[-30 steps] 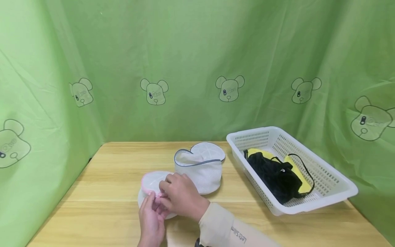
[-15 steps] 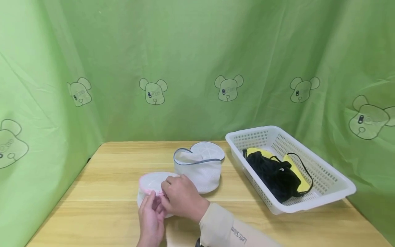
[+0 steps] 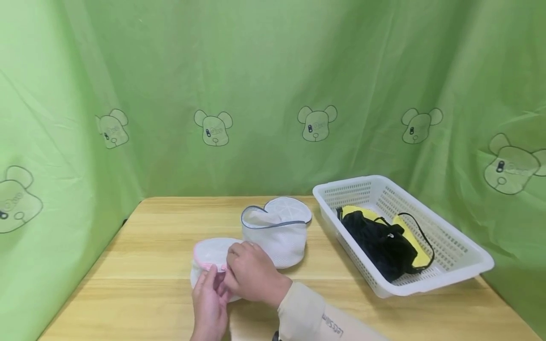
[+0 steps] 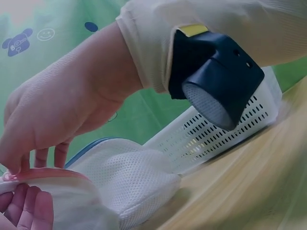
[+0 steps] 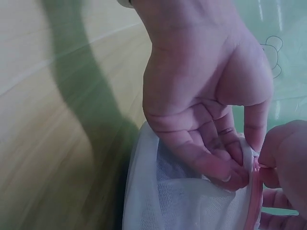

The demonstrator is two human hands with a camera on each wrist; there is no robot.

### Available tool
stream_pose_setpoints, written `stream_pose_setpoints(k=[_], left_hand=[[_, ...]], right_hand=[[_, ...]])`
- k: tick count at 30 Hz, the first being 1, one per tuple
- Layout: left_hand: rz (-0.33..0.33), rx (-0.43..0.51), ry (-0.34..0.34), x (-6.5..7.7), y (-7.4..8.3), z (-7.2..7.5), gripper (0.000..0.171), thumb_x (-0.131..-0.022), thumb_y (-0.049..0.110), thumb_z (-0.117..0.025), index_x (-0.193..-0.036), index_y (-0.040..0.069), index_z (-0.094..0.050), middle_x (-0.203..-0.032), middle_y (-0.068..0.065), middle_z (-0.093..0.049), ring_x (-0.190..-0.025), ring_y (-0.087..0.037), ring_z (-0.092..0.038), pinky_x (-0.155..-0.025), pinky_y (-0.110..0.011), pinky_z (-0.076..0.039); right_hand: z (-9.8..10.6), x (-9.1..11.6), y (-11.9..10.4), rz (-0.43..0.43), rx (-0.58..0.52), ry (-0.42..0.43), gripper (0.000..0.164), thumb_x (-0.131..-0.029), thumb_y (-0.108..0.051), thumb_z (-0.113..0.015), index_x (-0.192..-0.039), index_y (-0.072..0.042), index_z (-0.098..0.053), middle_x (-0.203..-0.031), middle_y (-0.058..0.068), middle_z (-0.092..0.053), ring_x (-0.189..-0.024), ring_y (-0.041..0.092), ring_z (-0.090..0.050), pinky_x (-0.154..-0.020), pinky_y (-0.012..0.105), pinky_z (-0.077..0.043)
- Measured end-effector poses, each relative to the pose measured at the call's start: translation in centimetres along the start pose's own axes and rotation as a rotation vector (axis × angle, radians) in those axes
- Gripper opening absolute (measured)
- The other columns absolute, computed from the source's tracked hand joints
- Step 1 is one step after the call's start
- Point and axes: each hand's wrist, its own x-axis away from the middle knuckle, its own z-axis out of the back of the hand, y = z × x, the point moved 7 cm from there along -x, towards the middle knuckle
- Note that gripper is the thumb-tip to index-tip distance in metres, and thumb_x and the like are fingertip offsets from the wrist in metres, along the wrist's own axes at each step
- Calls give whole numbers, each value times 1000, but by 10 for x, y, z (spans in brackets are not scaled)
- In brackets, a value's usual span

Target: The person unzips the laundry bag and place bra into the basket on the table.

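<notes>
A round white mesh laundry bag (image 3: 213,251) with a pink zipper stands on the table, its lid lying over its top. My left hand (image 3: 210,303) pinches the bag's front rim, the thumb on the pink edge and the fingers curled against the mesh, as the right wrist view shows. Just right of it, my right hand (image 3: 256,272) pinches at the pink zipper (image 5: 255,191) with thumb and forefinger; its fingers cover the slider. Behind the hands stands a second white mesh laundry bag (image 3: 277,244) with dark blue trim, unzipped, its lid folded back.
At the right stands a white perforated plastic basket (image 3: 452,279) holding a black garment (image 3: 379,246) with thin straps and a yellow garment (image 3: 418,241). A green curtain (image 3: 264,61) with bear outlines hangs behind the wooden table (image 3: 136,265) and at both sides.
My right hand has shifted slightly right along the pink zipper. The bag's lid sits flatter over its body. My left hand stays at the rim; the other bag and basket have not moved.
</notes>
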Motion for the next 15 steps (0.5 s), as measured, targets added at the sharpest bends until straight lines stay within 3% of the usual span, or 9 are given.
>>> stream_pose_setpoints(k=[15], left_hand=[[21,2,-17,-1,-2,5,21,-103,28,-47,-103,8,-53,-90,-2,-66,-75,-10,-62,-68,-24,-54]], right_hand=[[-3,6,10,-55,-73,-37,12,-79,-20,-64,-68,-17,-59,-95,0,-63,-82,16,-57,-69,26,-47]])
